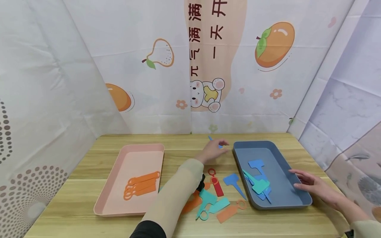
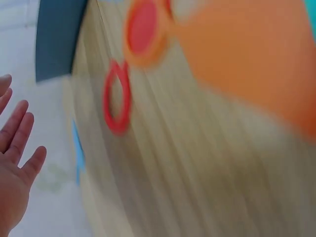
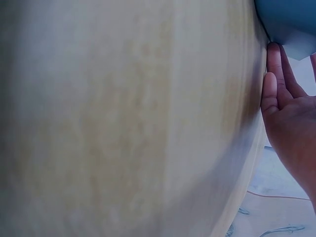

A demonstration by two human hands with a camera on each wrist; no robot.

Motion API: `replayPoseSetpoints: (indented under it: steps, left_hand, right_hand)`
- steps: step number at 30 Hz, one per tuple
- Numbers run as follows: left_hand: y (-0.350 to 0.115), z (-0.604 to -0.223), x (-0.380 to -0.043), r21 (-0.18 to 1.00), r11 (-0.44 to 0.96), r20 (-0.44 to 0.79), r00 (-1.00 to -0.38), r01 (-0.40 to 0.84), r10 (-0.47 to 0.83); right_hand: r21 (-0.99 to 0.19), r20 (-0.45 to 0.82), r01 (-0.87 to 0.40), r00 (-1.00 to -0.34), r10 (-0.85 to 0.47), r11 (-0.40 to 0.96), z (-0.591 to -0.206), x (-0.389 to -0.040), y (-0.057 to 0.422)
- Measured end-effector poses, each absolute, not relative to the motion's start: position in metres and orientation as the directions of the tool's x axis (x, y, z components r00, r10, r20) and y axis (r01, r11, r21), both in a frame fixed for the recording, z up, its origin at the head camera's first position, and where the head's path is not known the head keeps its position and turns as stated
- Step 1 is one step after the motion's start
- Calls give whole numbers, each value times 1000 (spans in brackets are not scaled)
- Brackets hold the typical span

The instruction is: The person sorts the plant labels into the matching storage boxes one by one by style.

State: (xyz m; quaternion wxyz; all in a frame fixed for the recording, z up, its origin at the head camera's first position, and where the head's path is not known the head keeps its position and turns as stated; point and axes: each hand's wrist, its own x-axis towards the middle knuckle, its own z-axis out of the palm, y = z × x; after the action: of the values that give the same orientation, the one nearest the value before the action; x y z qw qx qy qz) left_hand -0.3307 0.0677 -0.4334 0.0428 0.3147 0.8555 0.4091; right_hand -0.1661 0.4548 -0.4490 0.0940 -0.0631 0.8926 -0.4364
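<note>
My left hand (image 1: 212, 151) is above the back of the table with its fingers loosely extended, holding nothing. Just behind it lies a blue plant label (image 1: 210, 138), partly hidden by the hand. In the left wrist view the same hand (image 2: 17, 163) shows spread fingers, apart from a red ring-ended tag (image 2: 118, 101) and a blurred orange tag (image 2: 247, 54). At the right, my right hand (image 1: 319, 190) rests its fingertips on the rim of the grey-blue tray (image 1: 285, 198). In the right wrist view that hand (image 3: 296, 116) lies against the tray's outer wall.
Blue T-shaped labels (image 1: 256, 163) and a teal one (image 1: 260, 186) lie in the grey-blue tray. A pink tray (image 1: 143, 153) holds orange ring-ended tags (image 1: 144, 188). Between the trays are a blue label (image 1: 232, 179), red tag (image 1: 218, 189), teal tag (image 1: 219, 205) and orange tag (image 1: 227, 213).
</note>
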Motion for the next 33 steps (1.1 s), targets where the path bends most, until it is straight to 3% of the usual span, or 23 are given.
replayPoseSetpoints:
  steps: [5,14,28,33]
  left_hand:
    - [49,-438,-338,739,512,116,-831,438,544]
    - [36,-446,-337,743,545,7,-818,389,575]
    - [31,-437,-327,734,553,-76,-761,394,644]
    - [29,-435,-323,797,495,-50,-779,346,625]
  right_hand:
    - [-804,-114,-25,-974,-196,593,-450,-166,454]
    - [-804,-92,-55,-972,-214,592,-452,-166,454]
    - [-793,-75,-65,-976,-204,605,-451,-164,455]
    - [-824,-55,-87,-971,-232,559,-452,-164,454]
